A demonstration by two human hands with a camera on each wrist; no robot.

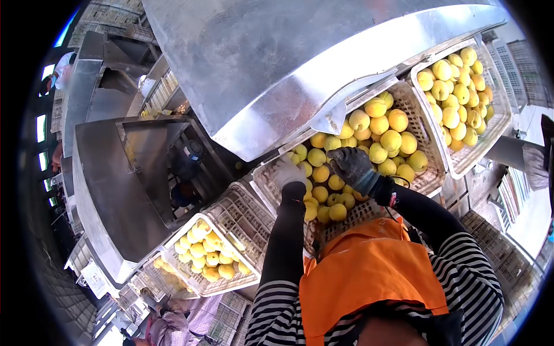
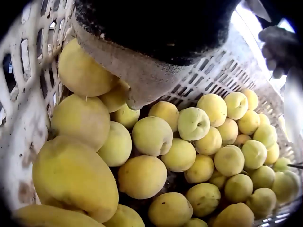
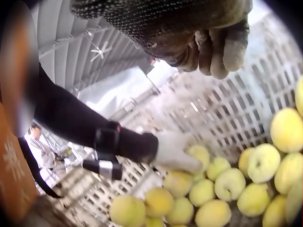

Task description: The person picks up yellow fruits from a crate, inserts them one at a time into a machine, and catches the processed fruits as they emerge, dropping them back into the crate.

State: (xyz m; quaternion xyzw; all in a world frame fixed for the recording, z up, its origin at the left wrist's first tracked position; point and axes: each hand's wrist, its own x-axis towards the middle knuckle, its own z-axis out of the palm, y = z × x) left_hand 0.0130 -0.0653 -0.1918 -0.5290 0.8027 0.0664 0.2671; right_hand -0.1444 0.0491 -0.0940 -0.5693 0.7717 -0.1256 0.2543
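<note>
In the head view, a white-gloved left hand (image 1: 287, 172) reaches into the left end of a plastic crate (image 1: 434, 155) of yellow fruit (image 1: 390, 140). The right wrist view shows that hand's thumb and fingers round a yellow fruit (image 3: 199, 157) beside the crate wall. Part of its pale glove (image 2: 142, 78) is visible over fruit in the left wrist view. The right hand (image 1: 353, 168), in a dark glove, is above the same crate's fruit, to the right of the left hand. Its fingers (image 3: 220, 54) bend loosely, with nothing visible in them; its palm is partly hidden.
A large metal surface (image 1: 277, 63) borders the crate's far side. More fruit crates stand at the right (image 1: 500, 124) and lower left (image 1: 249, 281). Metal chutes (image 1: 107, 179) are at the left. People appear at the left edge (image 1: 59, 72) and bottom left (image 1: 193, 317).
</note>
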